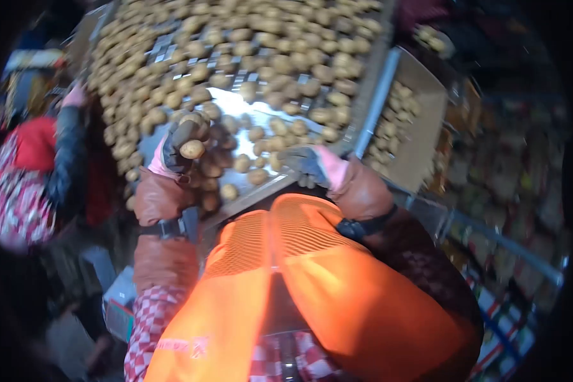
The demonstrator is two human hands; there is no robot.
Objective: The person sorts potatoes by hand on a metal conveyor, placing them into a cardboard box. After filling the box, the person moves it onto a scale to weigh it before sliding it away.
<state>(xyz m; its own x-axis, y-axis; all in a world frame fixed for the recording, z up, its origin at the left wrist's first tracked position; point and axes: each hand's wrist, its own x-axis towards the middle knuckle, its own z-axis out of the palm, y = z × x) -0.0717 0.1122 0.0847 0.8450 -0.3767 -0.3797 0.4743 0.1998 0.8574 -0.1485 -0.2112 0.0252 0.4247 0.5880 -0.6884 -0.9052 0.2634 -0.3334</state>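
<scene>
Many potatoes (pixel 274 63) lie on a metal sorting table (pixel 235 105), thickly at the far side and more loosely near me. My left hand (pixel 183 139), in a dark glove with a pink cuff, is closed around a potato (pixel 192 149) above the table's near left part. At the near right edge is my right hand (pixel 305 167), in a grey glove with a pink cuff. Its fingers point left and down beside a few loose potatoes, and motion blur hides whether they hold anything.
Right of the table, past a blue-grey rail (pixel 379 102), stands a bin (pixel 420 127) with potatoes inside. A co-worker (pixel 35 172) in red and patterned clothing is at the left, one pink-gloved hand at the table's edge. A metal bar (pixel 506 245) crosses the lower right.
</scene>
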